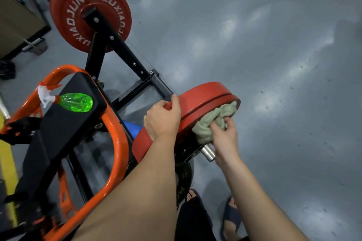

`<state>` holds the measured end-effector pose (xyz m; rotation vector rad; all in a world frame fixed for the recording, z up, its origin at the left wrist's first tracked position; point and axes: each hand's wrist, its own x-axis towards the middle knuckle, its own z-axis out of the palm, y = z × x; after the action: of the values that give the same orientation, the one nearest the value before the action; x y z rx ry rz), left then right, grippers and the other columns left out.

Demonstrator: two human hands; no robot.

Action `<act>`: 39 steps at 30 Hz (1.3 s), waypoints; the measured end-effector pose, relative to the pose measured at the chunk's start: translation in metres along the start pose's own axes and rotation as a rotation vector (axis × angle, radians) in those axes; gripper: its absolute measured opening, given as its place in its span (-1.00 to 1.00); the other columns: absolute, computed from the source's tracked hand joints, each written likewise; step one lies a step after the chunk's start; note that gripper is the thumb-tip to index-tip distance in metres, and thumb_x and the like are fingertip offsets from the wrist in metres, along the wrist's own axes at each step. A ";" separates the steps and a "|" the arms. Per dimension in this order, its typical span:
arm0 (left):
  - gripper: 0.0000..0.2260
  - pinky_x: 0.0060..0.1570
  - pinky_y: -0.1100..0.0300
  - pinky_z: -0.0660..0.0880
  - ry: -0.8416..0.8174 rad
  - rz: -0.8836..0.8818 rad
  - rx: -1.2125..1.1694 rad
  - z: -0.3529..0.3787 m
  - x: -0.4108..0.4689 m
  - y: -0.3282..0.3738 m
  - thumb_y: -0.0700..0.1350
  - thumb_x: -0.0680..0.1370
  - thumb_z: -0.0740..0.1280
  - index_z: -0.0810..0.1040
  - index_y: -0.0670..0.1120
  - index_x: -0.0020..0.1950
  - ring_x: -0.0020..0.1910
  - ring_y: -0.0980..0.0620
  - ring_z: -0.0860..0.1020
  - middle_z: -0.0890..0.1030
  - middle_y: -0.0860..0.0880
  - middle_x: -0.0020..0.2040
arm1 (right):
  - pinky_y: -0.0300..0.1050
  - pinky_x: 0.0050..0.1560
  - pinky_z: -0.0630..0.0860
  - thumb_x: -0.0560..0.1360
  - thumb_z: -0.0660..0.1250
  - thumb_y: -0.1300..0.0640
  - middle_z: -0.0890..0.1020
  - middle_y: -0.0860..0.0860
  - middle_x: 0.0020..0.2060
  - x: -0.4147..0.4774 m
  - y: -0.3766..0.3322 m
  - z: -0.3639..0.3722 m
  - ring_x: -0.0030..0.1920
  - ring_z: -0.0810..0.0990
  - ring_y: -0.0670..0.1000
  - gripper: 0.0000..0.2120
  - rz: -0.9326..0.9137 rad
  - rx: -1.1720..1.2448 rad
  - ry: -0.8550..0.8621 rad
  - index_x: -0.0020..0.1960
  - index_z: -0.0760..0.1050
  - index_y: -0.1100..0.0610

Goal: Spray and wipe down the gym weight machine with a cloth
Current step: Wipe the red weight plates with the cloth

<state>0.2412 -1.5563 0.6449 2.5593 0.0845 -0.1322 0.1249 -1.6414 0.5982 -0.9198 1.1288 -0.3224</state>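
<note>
left grip [163, 117]: curled over plate [203, 94] rim
right grip [223, 133]: pinching cloth [209, 123] on plate face
tip: brace rim, flatten cloth bunched beyond right grip

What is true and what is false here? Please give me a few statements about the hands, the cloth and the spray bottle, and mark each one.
1. The right hand holds a bunched cloth against the near red plate. True.
2. The left hand holds the green spray bottle. False: it grips the near red plate's rim, and the bottle lies on the black pad.
3. The cloth is bright blue. False: it is a pale greenish grey.
4. A far red plate with white lettering hangs on the machine too. True.
</note>
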 end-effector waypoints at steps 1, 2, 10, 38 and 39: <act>-0.49 0.08 -0.06 0.57 0.000 -0.002 -0.003 0.000 0.000 0.000 0.42 0.49 0.10 0.62 0.07 -0.25 -0.12 -0.10 0.61 0.65 0.04 -0.28 | 0.10 0.11 0.65 0.52 0.40 0.17 0.73 0.04 -0.03 -0.012 0.009 0.007 -0.03 0.71 0.05 -0.85 0.017 -0.015 -0.049 0.09 0.54 0.05; -0.50 0.06 -0.05 0.57 -0.001 -0.008 -0.004 0.000 0.000 0.000 0.41 0.49 0.11 0.60 0.07 -0.28 -0.14 -0.09 0.61 0.64 0.05 -0.30 | 0.09 0.11 0.64 0.53 0.38 0.12 0.73 0.00 -0.03 -0.024 0.018 0.013 0.00 0.71 0.04 -0.83 0.036 -0.039 -0.107 0.11 0.55 0.04; -0.48 -0.03 -0.04 0.59 -0.013 0.027 0.001 -0.002 -0.001 -0.001 0.38 0.53 0.12 0.59 0.03 -0.33 -0.26 -0.02 0.59 0.55 0.07 -0.43 | 0.05 0.09 0.60 0.60 0.19 0.04 0.70 -0.06 -0.09 -0.033 0.015 0.020 -0.01 0.66 0.01 -0.85 0.060 -0.180 -0.116 0.02 0.55 -0.06; -0.57 -0.21 0.12 0.40 0.024 -0.026 -0.201 -0.015 0.005 -0.079 0.19 0.65 0.19 0.50 -0.03 -0.30 -0.32 0.08 0.44 0.47 0.06 -0.38 | -0.30 -0.01 0.37 0.53 0.33 0.26 0.47 0.04 0.03 -0.017 0.031 -0.011 0.00 0.45 -0.19 -0.88 -0.488 -0.634 -0.303 0.06 0.46 0.17; -0.57 -0.27 0.19 0.35 0.023 -0.024 -0.227 -0.016 0.003 -0.087 0.14 0.67 0.20 0.43 -0.01 -0.35 -0.37 0.13 0.39 0.41 0.07 -0.41 | -0.26 0.04 0.41 0.53 0.32 0.26 0.48 0.04 0.03 -0.015 0.031 -0.014 0.02 0.46 -0.16 -0.86 -0.499 -0.600 -0.239 0.06 0.43 0.16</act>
<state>0.2379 -1.4753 0.6105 2.3341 0.1312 -0.0962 0.0997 -1.6194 0.5817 -1.7325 0.7658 -0.2678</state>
